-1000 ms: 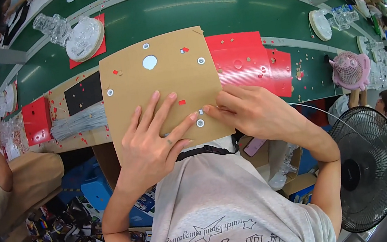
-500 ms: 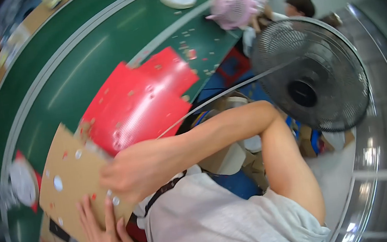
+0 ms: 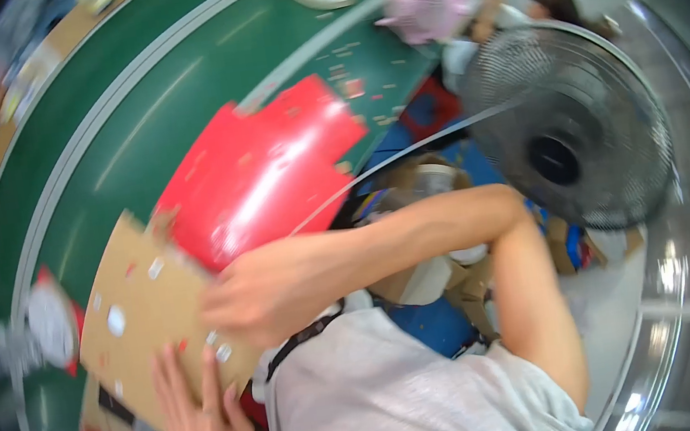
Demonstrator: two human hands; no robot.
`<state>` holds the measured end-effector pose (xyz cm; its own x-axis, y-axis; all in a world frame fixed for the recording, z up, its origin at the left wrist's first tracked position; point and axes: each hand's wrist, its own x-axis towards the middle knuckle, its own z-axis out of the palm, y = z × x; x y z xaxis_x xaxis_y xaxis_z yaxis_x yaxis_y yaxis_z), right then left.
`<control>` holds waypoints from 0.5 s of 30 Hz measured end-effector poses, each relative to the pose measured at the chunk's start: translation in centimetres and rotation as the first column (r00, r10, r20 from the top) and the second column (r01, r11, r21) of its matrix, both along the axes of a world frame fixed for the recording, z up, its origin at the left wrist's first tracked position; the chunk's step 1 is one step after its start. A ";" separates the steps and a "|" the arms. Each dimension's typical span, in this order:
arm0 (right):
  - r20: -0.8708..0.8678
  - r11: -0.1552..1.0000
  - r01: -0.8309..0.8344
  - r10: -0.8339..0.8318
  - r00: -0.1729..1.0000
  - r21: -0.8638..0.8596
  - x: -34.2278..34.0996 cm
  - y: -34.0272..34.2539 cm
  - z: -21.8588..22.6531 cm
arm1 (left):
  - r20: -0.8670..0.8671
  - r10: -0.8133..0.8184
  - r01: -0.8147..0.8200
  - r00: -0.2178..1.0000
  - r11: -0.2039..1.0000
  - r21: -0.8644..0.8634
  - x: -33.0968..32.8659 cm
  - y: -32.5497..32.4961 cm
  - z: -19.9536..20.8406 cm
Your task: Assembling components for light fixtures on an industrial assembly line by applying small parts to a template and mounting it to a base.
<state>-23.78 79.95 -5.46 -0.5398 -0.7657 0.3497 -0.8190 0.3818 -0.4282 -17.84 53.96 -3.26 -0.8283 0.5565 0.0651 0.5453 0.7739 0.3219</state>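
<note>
"Well, where is the brown board (image 3: 147, 309) to be found?"

"It is seen in front of the grey shirt (image 3: 385, 377), to the left of the red sheet (image 3: 256, 175), and is partly covered by both hands. A pale round patch (image 3: 116, 321) is shown on its face."

"And how is it gripped?"

"By the left hand (image 3: 207, 424) nothing seems to be pinched: its fingers are spread wide and laid flat on the board. The right hand (image 3: 255, 299) is curled over the side toward the red sheet; its fingertips are blurred and hidden, so whether anything is held cannot be told."

"Which step is in hand, then?"

"Judging by the pose, close fingertip work is being done by the right hand, near a white ring (image 3: 223, 352), while the board is steadied by the left."

"What is called for by the next move?"

"Probably flat, even support on the left and a light, precise touch on the right, so that the board is not bent or shifted."
</note>
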 end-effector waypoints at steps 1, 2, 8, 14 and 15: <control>-0.065 0.999 0.031 -0.029 0.997 0.041 0.4 -0.1 0.0 | 0.024 0.012 -0.013 1.000 0.999 0.052 -0.1 -0.1 -0.4; -0.120 0.987 -0.027 0.047 0.992 0.158 0.2 0.4 1.5 | 0.020 -0.002 0.001 1.000 0.999 0.054 -0.7 0.5 -0.3; -0.017 0.959 -0.129 0.138 0.990 0.254 0.0 0.8 2.2 | 0.036 0.077 -0.079 0.996 0.996 0.045 0.3 0.5 -0.3; -0.106 0.956 -0.115 0.148 0.983 0.269 -0.5 0.7 3.0 | 0.004 0.057 -0.057 0.998 0.998 0.025 0.2 0.4 -0.5; -0.129 0.945 -0.129 0.174 0.976 0.300 -0.6 0.6 3.2 | 0.009 0.062 -0.063 0.998 0.998 0.025 0.3 0.4 -0.4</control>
